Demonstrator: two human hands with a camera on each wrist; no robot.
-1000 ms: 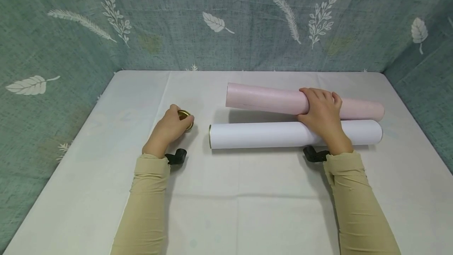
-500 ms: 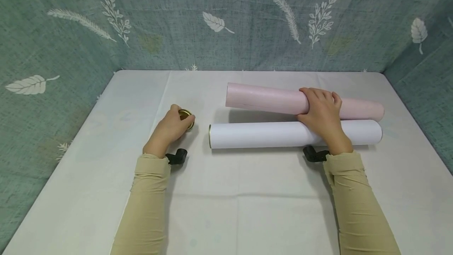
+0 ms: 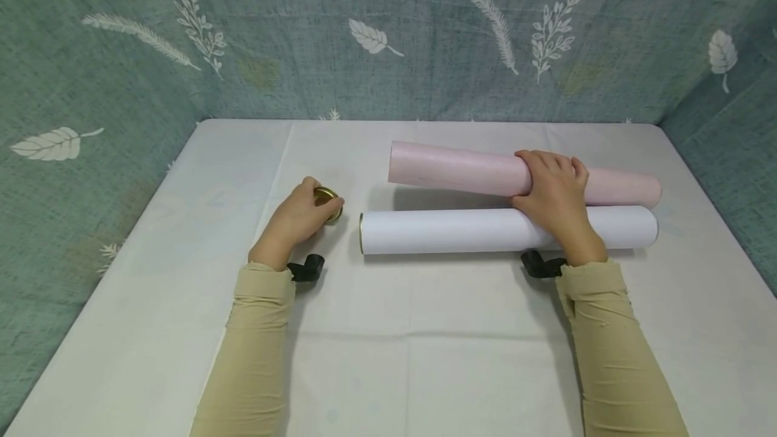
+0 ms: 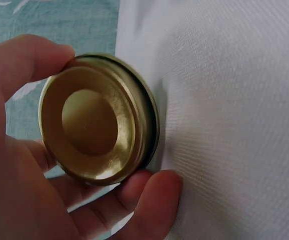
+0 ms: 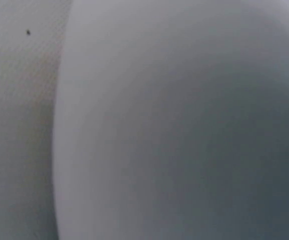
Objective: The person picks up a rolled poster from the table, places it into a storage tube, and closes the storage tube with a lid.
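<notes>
My left hand (image 3: 299, 216) pinches a round gold metal cap (image 4: 89, 122) on edge, thumb and fingers at its rim, its recessed face showing in the left wrist view. To the right, my right hand (image 3: 555, 197) grips a pink cardboard tube (image 3: 455, 168) round its middle. That tube is tilted, its left end raised and facing the cap with a space between them. In front of it a white tube (image 3: 437, 232) with a gold-rimmed left end lies under my right wrist. The right wrist view is filled by the blurred white tube (image 5: 134, 125).
A white cloth (image 3: 376, 356) covers the table. Green leaf-patterned fabric (image 3: 388, 52) rises behind and at both sides. A black wrist camera mount (image 3: 306, 268) sits at the left wrist and another mount (image 3: 542, 265) at the right.
My left hand has shifted slightly to the right with the gold cap, closer to the tubes. My right hand and both tubes look the same.
</notes>
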